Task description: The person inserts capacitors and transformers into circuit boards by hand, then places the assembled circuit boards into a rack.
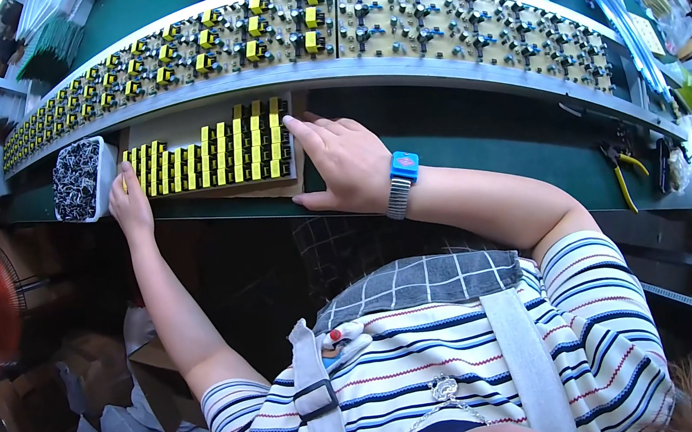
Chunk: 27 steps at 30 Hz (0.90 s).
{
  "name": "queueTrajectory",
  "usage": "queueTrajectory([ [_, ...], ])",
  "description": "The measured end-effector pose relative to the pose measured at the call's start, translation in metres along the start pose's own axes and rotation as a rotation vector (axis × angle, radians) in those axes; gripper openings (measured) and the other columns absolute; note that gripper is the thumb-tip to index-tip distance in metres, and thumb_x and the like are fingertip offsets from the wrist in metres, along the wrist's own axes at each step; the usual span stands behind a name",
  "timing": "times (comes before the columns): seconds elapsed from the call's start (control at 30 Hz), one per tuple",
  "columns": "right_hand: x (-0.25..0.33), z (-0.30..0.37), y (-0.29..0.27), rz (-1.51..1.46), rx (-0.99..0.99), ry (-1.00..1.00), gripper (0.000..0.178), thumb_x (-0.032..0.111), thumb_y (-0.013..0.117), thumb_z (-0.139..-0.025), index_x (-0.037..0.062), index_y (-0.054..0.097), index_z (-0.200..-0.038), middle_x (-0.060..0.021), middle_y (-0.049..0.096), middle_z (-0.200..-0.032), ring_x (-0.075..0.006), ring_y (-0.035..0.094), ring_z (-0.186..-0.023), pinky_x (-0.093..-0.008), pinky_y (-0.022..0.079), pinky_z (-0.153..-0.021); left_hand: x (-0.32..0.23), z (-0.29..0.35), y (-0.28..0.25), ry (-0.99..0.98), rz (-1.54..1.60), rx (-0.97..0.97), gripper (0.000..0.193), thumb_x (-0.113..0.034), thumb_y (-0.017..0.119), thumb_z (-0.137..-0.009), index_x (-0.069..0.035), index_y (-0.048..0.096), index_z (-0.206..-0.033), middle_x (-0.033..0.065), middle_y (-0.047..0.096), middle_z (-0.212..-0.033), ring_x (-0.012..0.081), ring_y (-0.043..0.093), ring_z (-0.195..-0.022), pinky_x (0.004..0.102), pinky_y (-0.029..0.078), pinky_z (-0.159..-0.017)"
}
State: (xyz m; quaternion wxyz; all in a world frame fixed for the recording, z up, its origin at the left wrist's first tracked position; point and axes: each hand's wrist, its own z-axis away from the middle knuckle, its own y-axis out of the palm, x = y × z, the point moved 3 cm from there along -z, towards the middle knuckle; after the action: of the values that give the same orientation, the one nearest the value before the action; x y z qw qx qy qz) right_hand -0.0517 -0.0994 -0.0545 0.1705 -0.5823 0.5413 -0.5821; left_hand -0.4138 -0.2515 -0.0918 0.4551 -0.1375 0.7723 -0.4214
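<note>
Hands bracket the flat tray (167, 129) of yellow-taped transformer cores (213, 158) on the green bench: left hand (129, 202) flat against its left edge, right hand (347, 165) (wristband on) open, fingertips pressing the right edge. Judged step: squaring the tray; next calls for even sideways pressure.

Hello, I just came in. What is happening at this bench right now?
A person is working at a green bench. Both hands rest at a flat tray filled with rows of small yellow-and-black components: the left hand at its left end, the right hand at its right edge. A white bin of dark parts sits just left of the tray. Behind it, a long rail carries boards loaded with similar components. The right wrist wears a blue wrist strap.
</note>
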Motion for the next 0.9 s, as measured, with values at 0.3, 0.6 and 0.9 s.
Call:
queueTrajectory([
  [0.3,-0.018,0.011,-0.016,-0.007,0.031,0.040,0.085,0.041,0.073,-0.072,-0.0048,0.035,-0.132,-0.0227,0.057,-0.117,-0.0344,0.053,-0.115,-0.0415,0.040,-0.100,-0.012,-0.001,0.000,0.037,0.005,0.075,0.056,-0.050,0.047,-0.093,0.003,0.061,-0.105,0.0210,0.061,-0.108,0.0331,0.055,-0.103,0.0387,0.041,-0.091],
  [0.6,-0.057,0.085,-0.063,0.035,0.089,0.077,0.084,0.036,0.078,-0.067,-0.0014,0.039,-0.132,-0.0225,0.051,-0.126,-0.0350,0.049,-0.120,-0.0412,0.038,-0.101,-0.085,0.067,0.025,0.221,-0.046,0.146,0.050,-0.044,0.050,-0.093,0.002,0.060,-0.109,0.0198,0.061,-0.107,0.0336,0.055,-0.102,0.0391,0.041,-0.092],
  [0.9,-0.111,0.207,-0.130,0.206,0.081,0.267,0.083,0.023,0.080,-0.065,0.0013,0.041,-0.135,-0.0197,0.049,-0.133,-0.0340,0.045,-0.124,-0.0415,0.036,-0.101,-0.208,0.167,0.064,0.658,-0.047,0.399,0.065,-0.036,0.072,-0.077,-0.004,0.049,-0.128,0.0154,0.056,-0.119,0.0306,0.051,-0.110,0.0401,0.042,-0.094],
])
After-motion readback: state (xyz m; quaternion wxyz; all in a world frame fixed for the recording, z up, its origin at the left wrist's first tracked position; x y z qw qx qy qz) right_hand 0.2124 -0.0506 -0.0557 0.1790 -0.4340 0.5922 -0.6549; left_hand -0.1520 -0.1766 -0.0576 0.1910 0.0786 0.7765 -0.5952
